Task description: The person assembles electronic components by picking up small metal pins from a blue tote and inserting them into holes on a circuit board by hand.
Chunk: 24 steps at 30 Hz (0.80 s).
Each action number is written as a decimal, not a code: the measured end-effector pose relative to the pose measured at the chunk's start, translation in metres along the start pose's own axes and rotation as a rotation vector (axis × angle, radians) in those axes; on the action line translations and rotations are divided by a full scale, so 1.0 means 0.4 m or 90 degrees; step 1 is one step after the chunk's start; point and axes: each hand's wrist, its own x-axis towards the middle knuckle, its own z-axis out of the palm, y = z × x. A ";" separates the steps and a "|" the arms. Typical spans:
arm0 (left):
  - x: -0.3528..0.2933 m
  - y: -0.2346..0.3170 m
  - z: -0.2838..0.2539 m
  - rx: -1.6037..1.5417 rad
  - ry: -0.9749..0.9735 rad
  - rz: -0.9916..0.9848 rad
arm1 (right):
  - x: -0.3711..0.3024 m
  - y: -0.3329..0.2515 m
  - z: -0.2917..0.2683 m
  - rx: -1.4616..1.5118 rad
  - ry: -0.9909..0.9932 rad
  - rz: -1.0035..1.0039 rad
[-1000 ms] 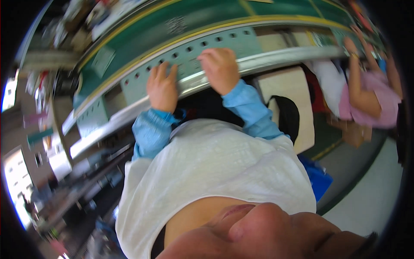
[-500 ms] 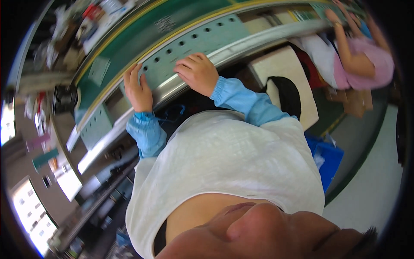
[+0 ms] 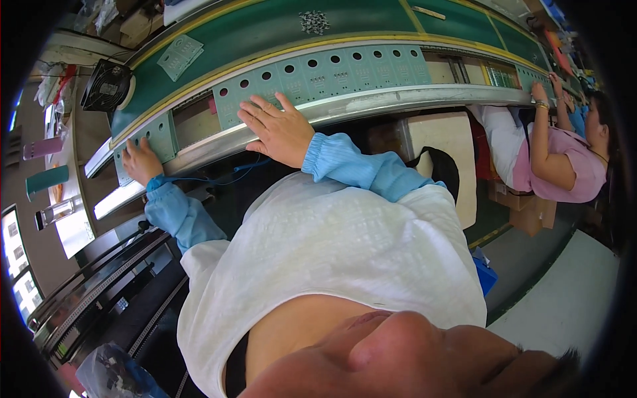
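Note:
My left hand [image 3: 141, 162] rests on a short green circuit board panel [image 3: 162, 136] at the left end of the metal rail [image 3: 365, 101]. Its fingers are spread over the panel, and a blue wrist strap with a cord is on that wrist. My right hand [image 3: 282, 131] lies with its fingers apart at the near edge of a long row of green circuit boards [image 3: 325, 76], which have a line of round dark holes. Nothing shows in the right hand. Both forearms wear light blue sleeves.
Behind the rail runs a green work surface [image 3: 252, 40] with loose circuit boards [image 3: 180, 58] and a pile of small metallic parts [image 3: 314, 22]. A black fan [image 3: 106, 86] stands at the left. On the right a person in pink [image 3: 564, 162] works at the same line.
My left hand has moved left from the end of the long board row to the short panel. My right hand has shifted slightly left, and its fingers have spread. The view has shifted too.

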 end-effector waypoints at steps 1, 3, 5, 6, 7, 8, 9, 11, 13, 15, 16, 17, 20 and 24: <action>0.004 -0.007 0.016 -0.015 -0.006 -0.001 | -0.011 0.012 -0.008 -0.002 0.008 0.013; 0.020 -0.023 0.042 -0.008 -0.004 -0.031 | -0.038 0.044 -0.035 -0.012 0.008 0.038; 0.043 -0.087 0.058 0.015 -0.001 -0.035 | -0.067 0.074 -0.064 -0.009 0.013 0.056; 0.053 -0.120 0.068 0.041 0.008 -0.037 | -0.082 0.092 -0.078 -0.015 0.019 0.069; 0.058 -0.138 0.076 0.039 0.005 -0.046 | -0.098 0.116 -0.095 -0.024 0.025 0.083; 0.061 -0.133 0.081 0.057 -0.013 -0.063 | -0.119 0.139 -0.113 -0.029 0.043 0.109; 0.064 -0.128 0.086 0.074 -0.032 -0.079 | -0.140 0.165 -0.129 -0.041 0.040 0.117; 0.075 -0.203 0.102 0.086 -0.014 -0.033 | -0.181 0.209 -0.155 -0.052 0.067 0.175; 0.079 -0.217 0.125 0.091 -0.013 -0.019 | -0.229 0.259 -0.185 -0.069 0.090 0.212; 0.090 -0.270 0.136 0.117 0.012 -0.006 | -0.271 0.310 -0.211 -0.088 0.128 0.263; 0.102 -0.340 0.134 0.128 0.004 -0.013 | -0.281 0.333 -0.216 -0.085 0.143 0.273; 0.100 -0.299 0.147 0.131 -0.025 -0.034 | -0.310 0.357 -0.231 -0.111 0.139 0.293; 0.087 -0.331 0.141 0.103 -0.050 -0.077 | -0.341 0.408 -0.257 -0.148 0.158 0.333; 0.090 -0.253 0.141 0.080 -0.048 -0.110 | -0.386 0.462 -0.293 -0.231 0.182 0.382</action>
